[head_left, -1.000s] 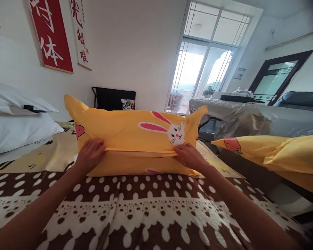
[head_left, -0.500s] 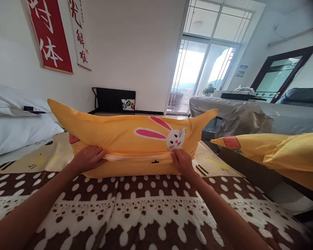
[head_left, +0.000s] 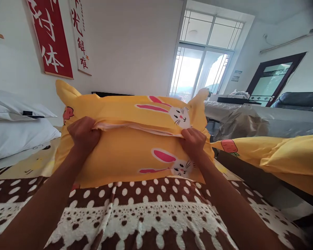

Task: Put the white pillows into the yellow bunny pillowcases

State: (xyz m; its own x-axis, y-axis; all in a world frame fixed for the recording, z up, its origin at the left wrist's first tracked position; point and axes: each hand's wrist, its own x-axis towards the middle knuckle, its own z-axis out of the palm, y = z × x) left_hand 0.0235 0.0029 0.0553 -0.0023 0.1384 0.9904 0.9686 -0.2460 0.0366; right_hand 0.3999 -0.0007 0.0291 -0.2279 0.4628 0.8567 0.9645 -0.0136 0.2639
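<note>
A yellow pillow point(head_left: 130, 149) with printed white rabbits stands tilted up on the bed in front of me. Its cover has an opening whose pale inner edge runs across the middle. My left hand point(head_left: 83, 131) is closed on the left end of that edge, fist clenched. On the opposite end, below the upper rabbit print, my right hand point(head_left: 194, 139) grips the cover with curled fingers. Both upper corners of the pillow stick up like ears. What lies inside the cover is hidden.
White pillows point(head_left: 21, 135) are stacked at the left. Another yellow pillow point(head_left: 289, 152) lies at the right, past the bed's edge. Beneath my arms spreads a brown and white patterned blanket point(head_left: 146, 215). Farther back stands a plastic-covered piece of furniture point(head_left: 289, 119).
Both hands have risen, lifting the cover's opening edge. The pillow now stands taller, with a second rabbit print showing on its lower front.
</note>
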